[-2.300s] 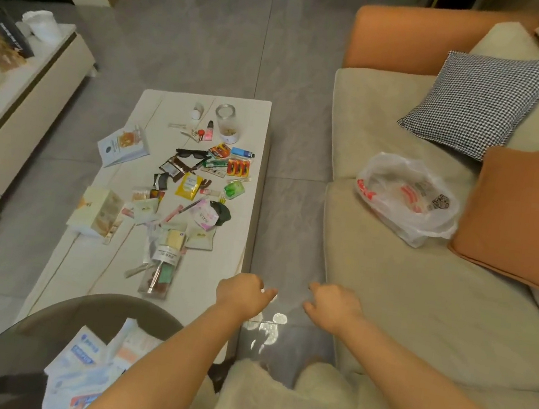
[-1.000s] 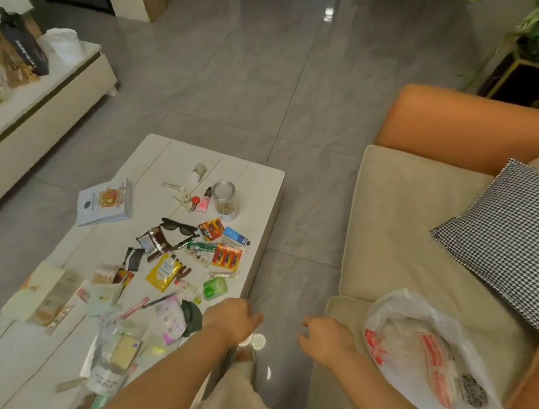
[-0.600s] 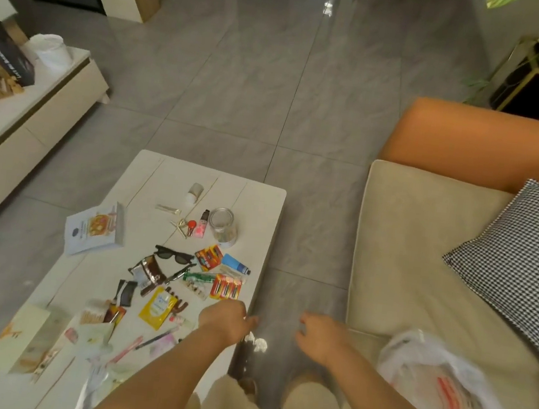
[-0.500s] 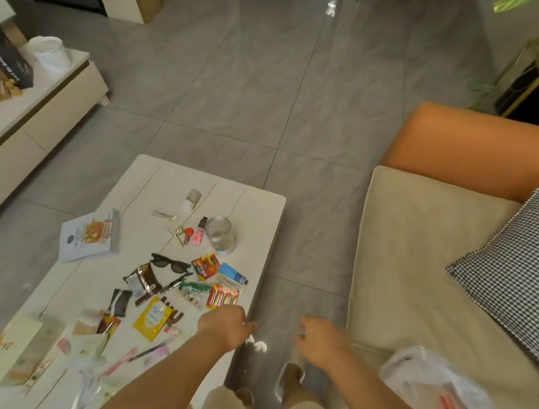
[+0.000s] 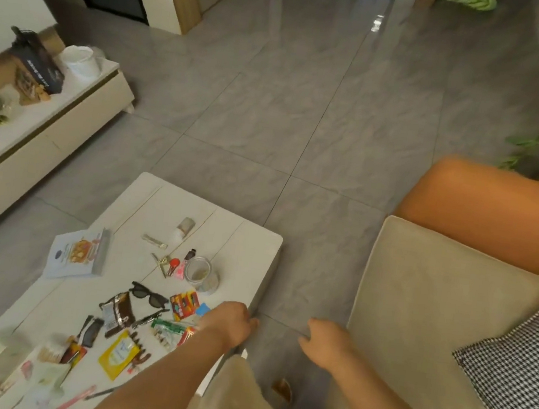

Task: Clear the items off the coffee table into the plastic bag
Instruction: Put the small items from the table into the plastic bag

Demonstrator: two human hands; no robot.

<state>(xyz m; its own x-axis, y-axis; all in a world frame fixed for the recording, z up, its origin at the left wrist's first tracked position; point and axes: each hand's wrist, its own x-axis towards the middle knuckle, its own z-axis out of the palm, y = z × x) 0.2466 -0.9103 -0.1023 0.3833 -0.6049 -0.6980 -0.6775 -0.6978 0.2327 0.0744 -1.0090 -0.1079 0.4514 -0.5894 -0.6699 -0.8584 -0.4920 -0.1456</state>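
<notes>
Nothing bagged yet. Left hand (image 5: 232, 325) loosely curled, holding nothing, right hand (image 5: 326, 342) relaxed. Probably grabbing the glass jar (image 5: 200, 274) just beyond the left hand next.

White lettering runs along the black box (image 5: 37, 65) on the side cabinet (image 5: 43, 129), too blurred to read.
</notes>
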